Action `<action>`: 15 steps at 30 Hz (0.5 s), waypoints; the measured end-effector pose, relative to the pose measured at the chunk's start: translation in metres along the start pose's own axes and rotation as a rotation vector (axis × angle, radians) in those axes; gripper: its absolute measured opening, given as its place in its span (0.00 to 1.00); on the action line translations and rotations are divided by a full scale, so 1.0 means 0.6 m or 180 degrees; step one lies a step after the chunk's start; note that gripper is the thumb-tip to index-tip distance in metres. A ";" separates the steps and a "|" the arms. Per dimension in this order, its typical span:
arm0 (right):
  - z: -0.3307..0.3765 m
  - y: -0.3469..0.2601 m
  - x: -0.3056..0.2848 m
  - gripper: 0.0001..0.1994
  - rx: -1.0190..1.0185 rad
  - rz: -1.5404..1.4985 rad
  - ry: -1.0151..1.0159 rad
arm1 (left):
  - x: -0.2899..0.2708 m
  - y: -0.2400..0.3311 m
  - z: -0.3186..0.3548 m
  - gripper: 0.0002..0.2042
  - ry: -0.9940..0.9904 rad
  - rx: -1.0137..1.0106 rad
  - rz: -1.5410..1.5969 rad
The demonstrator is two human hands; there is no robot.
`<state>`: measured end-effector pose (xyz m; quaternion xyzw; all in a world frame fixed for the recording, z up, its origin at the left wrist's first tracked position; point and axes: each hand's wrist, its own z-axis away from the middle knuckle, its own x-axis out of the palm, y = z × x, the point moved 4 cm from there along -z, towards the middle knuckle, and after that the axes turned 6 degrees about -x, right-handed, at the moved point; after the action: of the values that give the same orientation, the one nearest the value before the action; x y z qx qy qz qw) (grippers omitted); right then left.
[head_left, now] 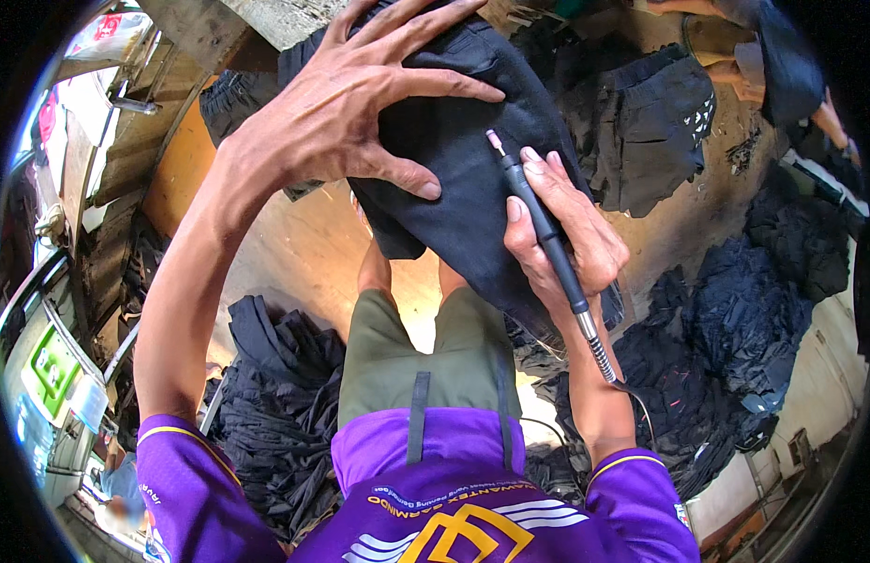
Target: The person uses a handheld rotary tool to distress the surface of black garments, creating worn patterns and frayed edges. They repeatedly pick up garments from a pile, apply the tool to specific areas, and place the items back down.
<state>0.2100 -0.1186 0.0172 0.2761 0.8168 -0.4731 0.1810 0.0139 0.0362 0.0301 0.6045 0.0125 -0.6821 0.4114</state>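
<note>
My left hand [336,113] lies with fingers spread on a black garment [463,159], pressing the cloth from its left side. In my right hand [580,225] is a slim black pen-shaped rotary tool [550,235] with a pinkish tip, gripped between thumb and fingers. The tip points up and to the left, over the garment; whether it touches the cloth I cannot tell. A spring sleeve and a thin cable run from the tool's rear end along my right forearm. What supports the garment is mostly hidden beneath it.
Black shorts [646,131] lie to the right of the garment. Piles of dark cloth rise at lower left [280,413] and at the right [744,300]. Another person's dark clothing and arm show at the top right. A green tray [55,375] stands far left.
</note>
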 end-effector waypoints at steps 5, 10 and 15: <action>-0.001 0.000 0.002 0.14 0.0054 -0.0026 -0.0064 | 0.000 0.011 0.002 0.42 0.0162 0.0045 -0.0132; 0.000 0.003 0.002 0.14 0.0067 -0.0117 -0.0157 | -0.005 0.010 -0.002 0.43 -0.0046 -0.0085 0.0003; -0.003 0.005 0.003 0.15 0.0073 -0.0235 -0.0274 | -0.005 0.011 -0.001 0.44 0.0031 -0.0018 -0.0056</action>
<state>0.2103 -0.1156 0.0152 0.2273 0.8124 -0.5002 0.1952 0.0179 0.0335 0.0354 0.6065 0.0218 -0.6826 0.4070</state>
